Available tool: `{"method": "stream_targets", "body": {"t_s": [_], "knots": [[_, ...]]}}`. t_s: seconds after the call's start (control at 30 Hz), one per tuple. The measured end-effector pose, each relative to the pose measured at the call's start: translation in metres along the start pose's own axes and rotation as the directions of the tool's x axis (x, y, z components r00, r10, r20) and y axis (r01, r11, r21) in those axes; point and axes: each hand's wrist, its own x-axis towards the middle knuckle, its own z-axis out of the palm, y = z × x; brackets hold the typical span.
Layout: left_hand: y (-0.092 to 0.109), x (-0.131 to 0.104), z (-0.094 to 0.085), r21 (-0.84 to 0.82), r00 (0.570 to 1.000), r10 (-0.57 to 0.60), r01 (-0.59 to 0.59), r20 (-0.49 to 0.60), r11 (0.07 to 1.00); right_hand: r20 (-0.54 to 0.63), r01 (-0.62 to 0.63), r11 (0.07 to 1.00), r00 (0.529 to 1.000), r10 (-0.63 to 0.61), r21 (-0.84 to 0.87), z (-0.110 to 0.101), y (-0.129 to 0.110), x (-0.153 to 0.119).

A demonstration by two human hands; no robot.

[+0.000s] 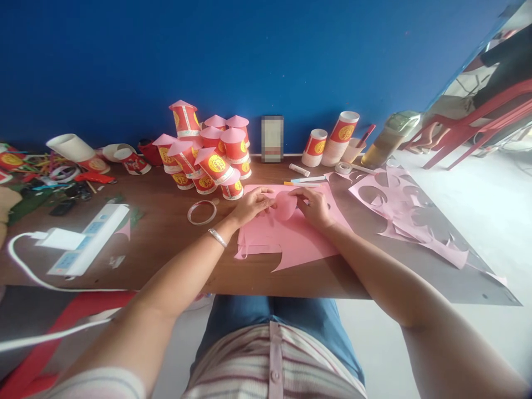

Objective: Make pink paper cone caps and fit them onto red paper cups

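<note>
Between my hands, over pink paper sheets (305, 244), is a round pink paper piece (286, 206). The fingers of my left hand (254, 204) are bent together at its left edge. My right hand (315, 207) pinches its upper right edge between thumb and fingers. Left of the sheets lies a roll of tape (201, 213). Beyond my left hand, red paper cups (213, 163) with yellow emblems are stacked, several topped with pink paper cones (233, 135).
Pink cut-out scraps (409, 213) cover the right side. A glue stick (299, 170), plain-topped cups (339, 138) and a bottle (390, 139) stand or lie behind. At left are a power strip (89, 239) with a white cable and a cluttered pile (62, 174). A red chair (474, 124) stands right.
</note>
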Motion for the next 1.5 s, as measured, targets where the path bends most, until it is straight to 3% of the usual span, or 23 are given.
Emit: {"method": "stream_targets", "body": {"t_s": [0.17, 0.3, 0.43, 0.57, 0.67, 0.83, 0.97, 1.23, 1.5], "knots": [[-0.006, 0.005, -0.002, -0.036, 0.994, 0.092, -0.094, -0.061, 0.995, 0.006, 0.018, 1.0, 1.0, -0.018, -0.014, 0.006, -0.013, -0.002], [-0.007, 0.004, -0.007, -0.092, 0.998, 0.065, -0.063, 0.026, 0.994, 0.066, 0.075, 0.987, 0.996, -0.067, -0.14, 0.011, -0.019, -0.006], [-0.009, 0.002, -0.008, -0.196, 0.995, 0.05, -0.066, -0.087, 0.978, 0.178, 0.152, 0.926, 0.98, -0.094, -0.346, 0.001, -0.009, -0.003], [-0.008, 0.001, -0.006, -0.157, 0.985, 0.089, -0.112, -0.149, 0.981, 0.293, 0.15, 0.816, 0.956, 0.025, -0.558, -0.021, 0.002, 0.006], [-0.005, 0.0, -0.003, -0.079, 0.982, 0.098, -0.112, -0.161, 0.991, 0.377, 0.163, 0.711, 0.913, 0.153, -0.684, -0.037, 0.002, 0.009], [-0.002, -0.001, -0.002, -0.035, 0.982, 0.064, -0.071, -0.177, 0.997, 0.506, 0.278, 0.611, 0.83, 0.236, -0.741, -0.051, -0.008, 0.002], [-0.003, 0.0, -0.002, -0.041, 0.982, 0.048, -0.056, -0.181, 0.998, 0.521, 0.284, 0.616, 0.817, 0.245, -0.735, -0.054, -0.011, -0.006], [-0.002, 0.001, -0.004, -0.056, 0.969, 0.028, -0.043, -0.246, 0.998, 0.39, 0.076, 0.674, 0.86, 0.328, -0.735, -0.06, -0.011, -0.002], [-0.001, 0.001, -0.004, -0.166, 0.967, -0.001, -0.042, -0.253, 0.985, 0.44, 0.143, 0.691, 0.855, 0.274, -0.709, -0.071, 0.003, -0.003]]}}
